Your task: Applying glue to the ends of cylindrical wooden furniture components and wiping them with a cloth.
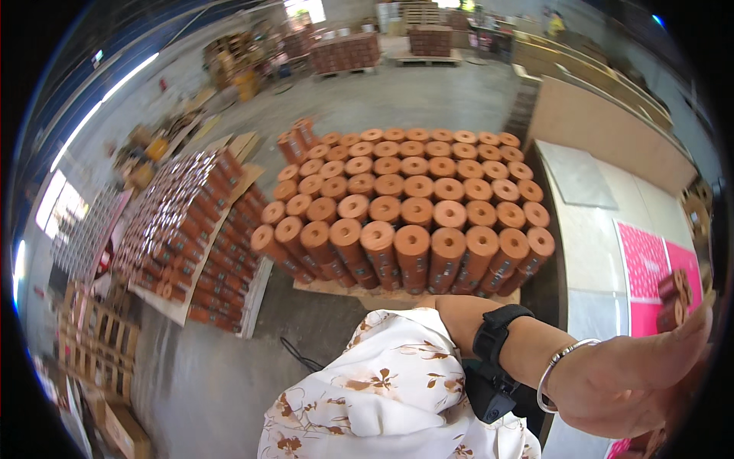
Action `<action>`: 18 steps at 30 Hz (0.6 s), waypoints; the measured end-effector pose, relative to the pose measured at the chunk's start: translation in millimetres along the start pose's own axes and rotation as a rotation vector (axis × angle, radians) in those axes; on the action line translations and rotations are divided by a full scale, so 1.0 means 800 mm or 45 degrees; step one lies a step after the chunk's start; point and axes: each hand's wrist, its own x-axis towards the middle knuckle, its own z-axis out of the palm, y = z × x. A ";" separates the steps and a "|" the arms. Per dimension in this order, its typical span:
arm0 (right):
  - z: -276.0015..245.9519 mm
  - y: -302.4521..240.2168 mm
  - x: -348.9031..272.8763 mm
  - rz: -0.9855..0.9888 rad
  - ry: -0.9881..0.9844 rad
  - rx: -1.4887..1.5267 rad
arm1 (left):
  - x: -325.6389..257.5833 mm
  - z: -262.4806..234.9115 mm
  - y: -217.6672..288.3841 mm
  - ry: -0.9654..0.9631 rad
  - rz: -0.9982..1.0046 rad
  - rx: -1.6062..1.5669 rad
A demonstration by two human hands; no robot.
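Open right hand (650, 375) beside brown rolls (674, 300); pink sheets (646, 264) beneath

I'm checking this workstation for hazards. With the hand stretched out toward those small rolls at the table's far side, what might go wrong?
1. The right hand reaches over the brown rolls on the pink sheet; a nudge might roll them off the table.
2. The loose floral sleeve and bangle may snag.
3. The upright orange rolls stand packed on a pallet nearby; a bump could topple the front row.
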 end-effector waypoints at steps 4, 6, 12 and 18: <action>-0.004 -0.025 0.012 0.273 0.046 -0.930 | 0.002 0.003 0.005 -0.209 -0.371 -1.726; -0.082 0.007 0.026 0.159 0.078 -0.967 | 0.054 0.026 0.041 -0.270 -0.583 -3.211; -0.275 0.022 -0.015 0.271 -0.023 -1.308 | 0.114 0.074 0.133 -0.545 -0.384 -4.069; -0.511 -0.066 -0.135 1.070 -0.095 -1.513 | 0.170 0.117 0.191 -0.837 -0.210 -4.465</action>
